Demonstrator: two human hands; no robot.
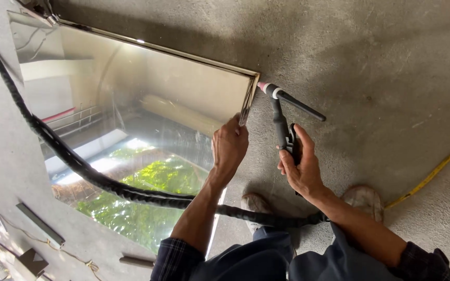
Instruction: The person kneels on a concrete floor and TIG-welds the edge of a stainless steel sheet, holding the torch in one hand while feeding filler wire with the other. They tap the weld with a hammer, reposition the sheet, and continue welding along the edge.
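The concrete floor (381,62) is filling the whole view from above. On it, at the left, a large polished metal sheet (147,130) with a thin raised frame is lying flat and mirroring foliage and building parts. A thick black sleeved hose (53,145) is running from the far left, across the sheet, to the near centre below the forearms. A yellow cable (433,174) is lying on the floor at the right.

The left hand (229,148) is clenching on the sheet's right edge, just near of its far right corner. The right hand (300,166) is grasping the handle of a welding torch (283,112); the torch's pink nozzle is pointing at that far right corner, just beside it. Contact between nozzle and corner cannot be determined. Two worn shoes (363,200) are standing near the right hand.
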